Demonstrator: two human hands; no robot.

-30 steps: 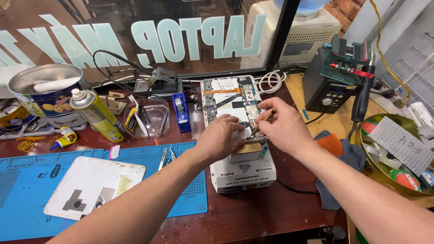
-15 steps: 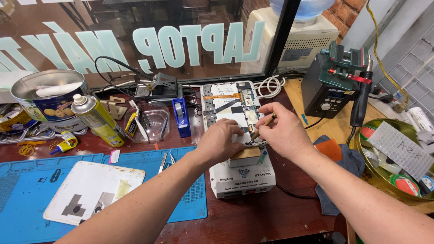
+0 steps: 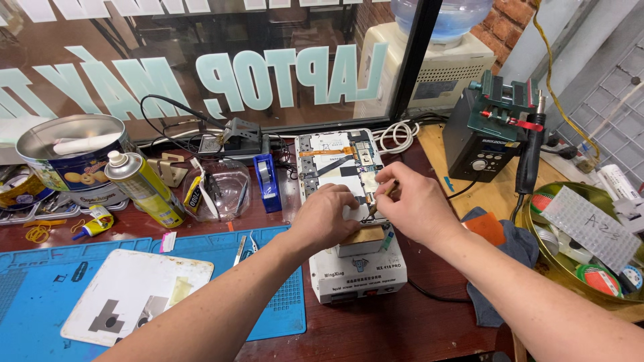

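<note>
Cluttered bench: white heating plate (image 3: 359,271) at blue mat (image 3: 40,295) edge. My left hand (image 3: 329,218) presses opened tablet (image 3: 339,167); right hand (image 3: 416,208) pinches thin tool (image 3: 381,198). Spray can (image 3: 144,191) well apart.

2 hands (image 3: 329,218), 1 spray can (image 3: 144,190), 1 tin (image 3: 70,153), 1 blue mat (image 3: 40,288).

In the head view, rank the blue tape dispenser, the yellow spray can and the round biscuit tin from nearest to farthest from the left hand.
1. blue tape dispenser: just up and left of the left hand, beside the opened device.
2. yellow spray can: farther left, standing above the blue mat.
3. round biscuit tin: farthest, at the far left behind the can.
</note>
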